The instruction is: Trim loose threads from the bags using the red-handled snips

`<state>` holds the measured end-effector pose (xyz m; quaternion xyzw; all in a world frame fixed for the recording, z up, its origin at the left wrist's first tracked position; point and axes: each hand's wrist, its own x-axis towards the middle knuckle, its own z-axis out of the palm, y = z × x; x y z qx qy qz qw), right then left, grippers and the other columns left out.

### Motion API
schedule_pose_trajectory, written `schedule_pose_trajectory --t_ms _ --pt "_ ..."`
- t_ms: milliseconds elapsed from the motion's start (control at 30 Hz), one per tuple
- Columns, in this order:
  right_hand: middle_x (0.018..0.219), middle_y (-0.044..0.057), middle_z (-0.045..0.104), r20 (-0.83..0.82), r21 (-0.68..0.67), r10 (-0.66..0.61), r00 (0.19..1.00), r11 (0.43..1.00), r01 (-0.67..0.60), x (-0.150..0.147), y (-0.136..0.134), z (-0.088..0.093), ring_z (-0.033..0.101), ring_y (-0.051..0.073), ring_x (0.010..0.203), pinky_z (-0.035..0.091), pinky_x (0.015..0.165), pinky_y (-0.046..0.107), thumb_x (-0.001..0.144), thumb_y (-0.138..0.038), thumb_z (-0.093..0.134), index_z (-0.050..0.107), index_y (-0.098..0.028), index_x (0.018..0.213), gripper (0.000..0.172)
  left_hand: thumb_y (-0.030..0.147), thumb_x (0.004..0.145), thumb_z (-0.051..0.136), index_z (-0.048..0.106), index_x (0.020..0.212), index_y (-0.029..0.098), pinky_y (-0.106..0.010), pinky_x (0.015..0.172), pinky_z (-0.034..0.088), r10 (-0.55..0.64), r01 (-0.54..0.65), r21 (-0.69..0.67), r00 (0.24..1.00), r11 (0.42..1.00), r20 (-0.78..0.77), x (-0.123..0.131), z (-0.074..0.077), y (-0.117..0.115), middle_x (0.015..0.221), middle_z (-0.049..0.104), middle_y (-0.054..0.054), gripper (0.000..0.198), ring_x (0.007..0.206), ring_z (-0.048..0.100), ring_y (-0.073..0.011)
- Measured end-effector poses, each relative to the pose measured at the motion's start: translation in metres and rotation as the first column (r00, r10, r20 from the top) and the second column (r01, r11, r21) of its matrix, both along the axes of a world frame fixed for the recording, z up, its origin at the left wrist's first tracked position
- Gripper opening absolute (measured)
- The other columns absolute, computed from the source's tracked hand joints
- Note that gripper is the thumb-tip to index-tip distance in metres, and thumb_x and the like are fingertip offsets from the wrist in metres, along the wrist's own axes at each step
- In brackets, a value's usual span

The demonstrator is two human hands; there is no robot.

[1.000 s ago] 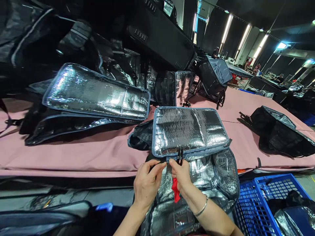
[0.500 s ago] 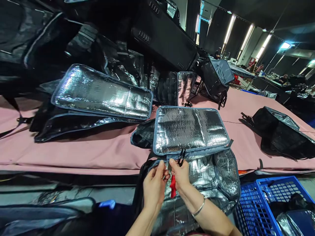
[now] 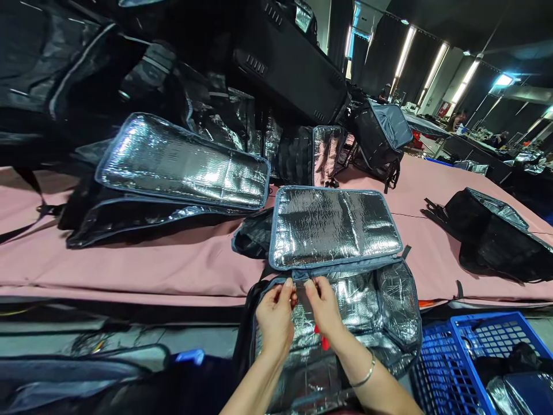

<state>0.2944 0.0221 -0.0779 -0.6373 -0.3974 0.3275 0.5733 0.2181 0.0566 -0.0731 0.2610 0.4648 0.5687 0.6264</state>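
An open cooler bag (image 3: 389, 311) with silver foil lining and blue-grey trim hangs off the near edge of the pink table (image 3: 151, 265). Its lid (image 3: 337, 227) lies flat on the table, foil side up. My left hand (image 3: 276, 317) pinches the bag's rim just under the lid's hinge. My right hand (image 3: 324, 308) pinches the same rim right beside it, fingertips almost touching the left. A red-handled cutter (image 3: 322, 344) is tucked under my right palm; only a bit of red shows.
Several more foil-lined bags (image 3: 181, 167) are piled at the table's left and back. A black bag (image 3: 488, 236) lies at the right. A blue plastic crate (image 3: 436, 369) stands below at the right. People work far behind.
The cutter's black tips, which stuck up above my right hand, are now out of sight and the red handle has slid lower. Both hands have closed in on the rim.
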Motion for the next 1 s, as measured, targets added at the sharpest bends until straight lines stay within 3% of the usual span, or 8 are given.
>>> schedule_pose_trajectory --t_ms 133,267,433,1000 --pt "0.067 -0.003 0.052 0.271 -0.022 0.048 0.961 0.999 -0.043 0.017 -0.013 0.016 0.047 0.011 0.059 0.034 0.055 0.02 0.085 -0.041 0.046 0.051 -0.018 0.084 0.023 0.043 0.052 0.076 0.051 0.064 0.013 -0.02 0.049 0.035 0.034 -0.033 0.026 0.999 0.999 -0.015 0.003 -0.006 0.001 0.058 0.047 0.004 0.041 0.053 0.041 -0.0069" --pt "0.063 -0.004 0.055 0.389 -0.064 0.117 0.914 0.993 -0.099 0.026 -0.01 0.026 0.05 0.01 0.054 0.037 0.052 0.019 0.076 -0.037 0.058 0.055 -0.02 0.079 0.018 0.044 0.051 0.076 0.052 0.067 0.013 -0.02 0.05 0.035 0.059 -0.059 0.024 0.998 0.998 -0.017 0.003 -0.012 0.003 0.061 0.049 0.004 0.042 0.053 0.042 -0.0071" --pt "0.065 -0.003 0.058 0.536 -0.085 0.137 0.833 0.99 -0.109 0.029 -0.004 0.028 0.05 0.011 0.053 0.039 0.054 0.019 0.078 -0.037 0.056 0.058 -0.021 0.077 0.017 0.044 0.05 0.077 0.053 0.07 0.012 -0.019 0.051 0.035 0.066 -0.066 0.023 0.998 0.998 -0.004 0.003 -0.016 0.003 0.063 0.049 0.003 0.044 0.055 0.042 -0.0065" --pt "0.068 -0.002 0.06 0.648 -0.11 0.225 0.727 0.973 -0.203 0.04 -0.001 0.03 0.055 0.012 0.061 0.037 0.055 0.018 0.079 -0.032 0.057 0.058 -0.021 0.079 0.011 0.044 0.05 0.078 0.054 0.067 0.012 -0.02 0.052 0.034 0.049 -0.049 0.033 0.999 0.998 0.003 0.001 -0.015 0.002 0.062 0.05 0.003 0.043 0.055 0.041 -0.0066"
